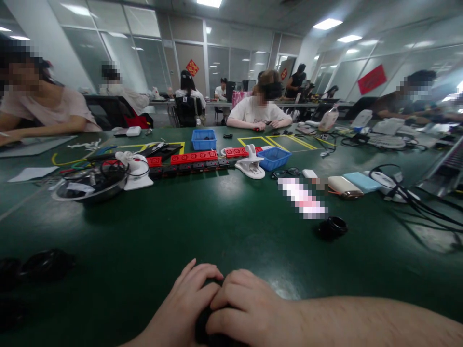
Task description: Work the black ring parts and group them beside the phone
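Observation:
At the near edge of the green table (224,226), my left hand (191,301) and my right hand (249,306) meet around a black object (203,325). Fingers cover most of it, so its kind does not show; it looks dark and rounded. My right hand is closed over its top, knuckles up. Curled against its far side is my left hand, thumb side touching my right fingers. Off to the right sits a black ring-shaped coil (332,227). More black coils (47,264) lie at the left, blurred.
A metal bowl (90,188) with dark parts stands at left, beside a white clip-on device (135,171). Red and black socket strips (193,158), blue bins (203,140), a white clip stand (251,164), a blurred-out phone (302,197) and cables (408,193) lie farther back. Several people sit around.

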`<action>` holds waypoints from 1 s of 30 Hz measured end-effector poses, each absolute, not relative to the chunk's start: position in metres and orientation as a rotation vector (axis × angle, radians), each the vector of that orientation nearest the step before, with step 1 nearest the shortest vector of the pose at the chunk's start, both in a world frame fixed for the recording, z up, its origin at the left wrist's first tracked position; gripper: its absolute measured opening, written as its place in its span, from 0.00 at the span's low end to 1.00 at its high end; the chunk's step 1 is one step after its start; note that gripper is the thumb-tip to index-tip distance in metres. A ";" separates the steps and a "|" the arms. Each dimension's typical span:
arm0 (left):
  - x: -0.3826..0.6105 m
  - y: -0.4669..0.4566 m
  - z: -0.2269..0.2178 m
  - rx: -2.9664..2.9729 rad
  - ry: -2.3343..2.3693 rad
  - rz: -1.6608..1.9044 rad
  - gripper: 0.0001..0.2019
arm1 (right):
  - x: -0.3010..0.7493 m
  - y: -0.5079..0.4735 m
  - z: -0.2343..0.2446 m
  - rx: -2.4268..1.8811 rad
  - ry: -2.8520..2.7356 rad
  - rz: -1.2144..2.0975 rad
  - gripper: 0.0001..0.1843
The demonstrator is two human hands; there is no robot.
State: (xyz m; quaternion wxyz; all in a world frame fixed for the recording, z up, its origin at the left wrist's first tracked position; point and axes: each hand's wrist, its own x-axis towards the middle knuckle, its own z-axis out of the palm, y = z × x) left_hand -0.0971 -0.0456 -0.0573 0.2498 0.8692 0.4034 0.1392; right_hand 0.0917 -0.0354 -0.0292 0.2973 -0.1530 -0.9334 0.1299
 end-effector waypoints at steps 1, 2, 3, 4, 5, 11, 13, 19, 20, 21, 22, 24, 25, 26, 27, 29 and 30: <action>-0.096 -0.047 -0.055 2.364 1.104 0.388 0.19 | 0.092 -0.036 -0.028 -0.410 -2.506 0.338 0.13; -0.095 -0.047 -0.053 2.365 1.106 0.393 0.18 | 0.092 -0.036 -0.027 -0.410 -2.520 0.326 0.14; -0.094 -0.048 -0.052 2.368 1.105 0.395 0.18 | 0.092 -0.037 -0.026 -0.406 -2.527 0.314 0.15; -0.093 -0.049 -0.050 2.371 1.108 0.398 0.17 | 0.092 -0.037 -0.025 -0.397 -2.522 0.304 0.16; -0.092 -0.049 -0.049 2.373 1.111 0.400 0.18 | 0.093 -0.037 -0.024 -0.387 -2.515 0.297 0.18; -0.092 -0.047 -0.039 2.327 1.089 0.365 0.19 | 0.094 -0.036 -0.021 -0.395 -2.577 0.358 0.18; -0.095 -0.043 -0.036 2.325 1.040 0.349 0.20 | 0.094 -0.035 -0.020 -0.385 -2.600 0.396 0.14; -0.101 -0.033 -0.032 2.391 0.913 0.285 0.20 | 0.092 -0.033 -0.031 -0.117 -2.612 0.427 0.06; -0.100 -0.033 -0.032 2.396 0.919 0.292 0.20 | 0.092 -0.034 -0.035 -0.112 -2.594 0.420 0.05; -0.100 -0.033 -0.032 2.401 0.920 0.295 0.21 | 0.091 -0.034 -0.040 -0.116 -2.566 0.410 0.04; -0.100 -0.033 -0.032 2.409 0.913 0.289 0.22 | 0.091 -0.035 -0.044 -0.119 -2.539 0.399 0.04; -0.100 -0.033 -0.032 2.429 0.880 0.257 0.25 | 0.090 -0.035 -0.049 -0.117 -2.492 0.381 0.03; -0.100 -0.033 -0.033 2.438 0.872 0.247 0.27 | 0.090 -0.036 -0.049 -0.099 -2.483 0.375 0.04; -0.100 -0.033 -0.033 2.445 0.872 0.248 0.28 | 0.090 -0.036 -0.048 -0.070 -2.487 0.368 0.04; -0.101 -0.033 -0.034 2.449 0.880 0.253 0.28 | 0.091 -0.036 -0.045 -0.050 -2.502 0.363 0.05; -0.101 -0.033 -0.035 2.454 0.888 0.254 0.30 | 0.093 -0.038 -0.037 -0.048 -2.542 0.338 0.05; -0.102 -0.034 -0.034 2.457 0.884 0.252 0.31 | 0.094 -0.039 -0.032 -0.059 -2.544 0.308 0.06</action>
